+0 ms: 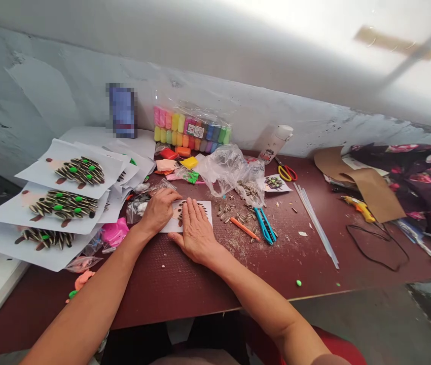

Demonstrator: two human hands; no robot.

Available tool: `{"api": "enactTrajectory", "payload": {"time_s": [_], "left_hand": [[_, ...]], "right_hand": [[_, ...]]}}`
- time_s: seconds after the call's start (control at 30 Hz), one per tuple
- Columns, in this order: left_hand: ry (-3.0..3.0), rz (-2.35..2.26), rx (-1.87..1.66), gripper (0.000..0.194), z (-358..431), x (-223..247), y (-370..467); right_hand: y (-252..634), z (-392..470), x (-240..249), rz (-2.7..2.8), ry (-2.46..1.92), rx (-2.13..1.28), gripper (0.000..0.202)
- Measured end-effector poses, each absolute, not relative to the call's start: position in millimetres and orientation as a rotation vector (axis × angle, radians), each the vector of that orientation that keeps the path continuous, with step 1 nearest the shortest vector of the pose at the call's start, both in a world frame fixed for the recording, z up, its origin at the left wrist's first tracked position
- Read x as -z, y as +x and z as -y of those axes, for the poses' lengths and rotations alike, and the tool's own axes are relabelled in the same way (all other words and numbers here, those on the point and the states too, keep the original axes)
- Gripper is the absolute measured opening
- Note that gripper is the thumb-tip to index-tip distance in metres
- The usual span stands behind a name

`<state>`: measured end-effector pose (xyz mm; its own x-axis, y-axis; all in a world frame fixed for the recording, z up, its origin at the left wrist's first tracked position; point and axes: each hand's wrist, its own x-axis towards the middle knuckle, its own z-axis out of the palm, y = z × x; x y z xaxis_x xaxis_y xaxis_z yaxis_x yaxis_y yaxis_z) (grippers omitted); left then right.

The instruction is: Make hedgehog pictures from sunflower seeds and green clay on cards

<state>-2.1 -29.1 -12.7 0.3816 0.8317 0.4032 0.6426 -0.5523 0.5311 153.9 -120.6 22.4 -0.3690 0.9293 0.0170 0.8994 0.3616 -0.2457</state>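
Note:
A small white card (169,226) with a seed-covered hedgehog picture lies on the dark red table before me. My right hand (197,229) is flat on it, fingers stretched out and the thumb apart, covering much of the picture. At the card's upper left, my left hand (160,209) has its fingers curled and pressed together; whatever they hold, if anything, is hidden. Loose sunflower seeds (240,217) are scattered to the right of the card, beside an orange stick-like tool (244,229) and a blue utility knife (264,226).
Finished-looking hedgehog sheets (44,172) are stacked at left, near pink clay (115,233). Behind are a clay pack (192,129), a plastic bag (221,170) and a white bottle (276,144). Scissors (287,173), glue sticks (316,225) and a yellow glue gun (362,209) lie right.

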Motion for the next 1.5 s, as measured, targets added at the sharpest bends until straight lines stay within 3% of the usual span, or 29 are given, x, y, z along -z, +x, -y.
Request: {"api": "enactTrajectory", "payload": {"time_s": [0.5, 0.67, 0.93, 1.13, 1.33, 1.5], "left_hand": [[2.358, -1.295, -0.964, 0.040, 29.6, 11.1, -0.1], [2.344, -1.281, -0.961, 0.042, 29.4, 11.0, 0.3], [2.363, -1.430, -1.011, 0.038, 31.5, 0.4, -1.8], [2.404, -1.586, -0.795, 0.029, 32.3, -7.1, -9.1], [2.419, -1.567, -0.718, 0.027, 31.4, -7.9, -11.3], [2.440, -1.529, -0.707, 0.022, 31.2, -6.1, -13.8]], "right_hand": [[153.8, 121.0, -27.5, 2.465, -1.673, -0.354, 0.084], [164.6, 112.4, -35.0, 2.366, -1.647, -0.267, 0.073], [211.1, 81.0, -36.0, 2.201, -1.973, -0.227, 0.047], [221.3, 77.9, -33.3, 2.200, -1.974, -0.241, 0.026], [225.8, 74.9, -25.9, 2.121, -1.884, -0.233, 0.014], [228.8, 72.1, -24.1, 2.096, -1.740, -0.189, 0.016]]}}
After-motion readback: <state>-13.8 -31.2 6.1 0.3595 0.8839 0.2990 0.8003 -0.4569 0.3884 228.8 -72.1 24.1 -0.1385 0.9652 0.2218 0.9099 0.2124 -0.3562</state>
